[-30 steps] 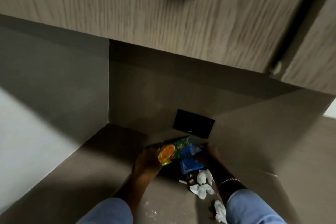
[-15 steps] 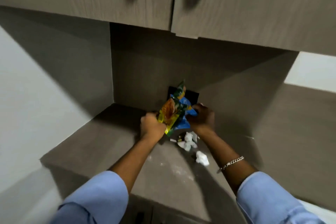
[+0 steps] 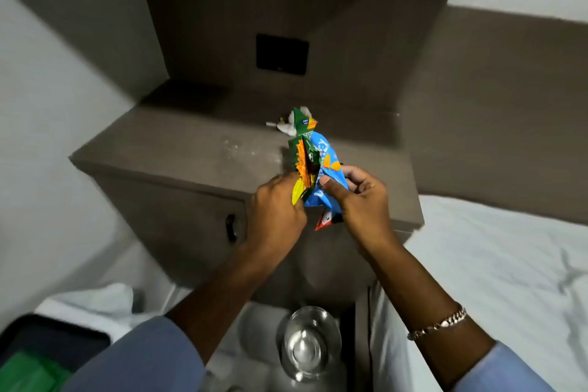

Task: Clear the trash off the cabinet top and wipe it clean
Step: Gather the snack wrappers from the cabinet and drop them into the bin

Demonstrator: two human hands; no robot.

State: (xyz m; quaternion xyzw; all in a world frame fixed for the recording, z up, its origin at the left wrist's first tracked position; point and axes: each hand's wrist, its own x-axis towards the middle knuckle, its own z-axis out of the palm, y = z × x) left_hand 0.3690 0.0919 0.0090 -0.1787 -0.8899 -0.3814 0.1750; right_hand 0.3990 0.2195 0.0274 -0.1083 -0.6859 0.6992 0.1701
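Two bare forearms reach up into the view from 6 o'clock, each ending in an ungloved hand with no rings visible. The left hand (image 3: pixel 276 213) shows its back, knuckles rounded. The right hand (image 3: pixel 362 200) shows its thumb and curled fingers. Both arms wear light blue sleeves. The left sleeve (image 3: pixel 140 356), at about 7 o'clock, is pushed up well above the wrist and bunches in soft folds. The right sleeve (image 3: pixel 502 369), at about 5 o'clock, ends at mid-forearm. Just beyond that cuff, a chain-link bracelet (image 3: pixel 437 325) of pale metal circles the right wrist.
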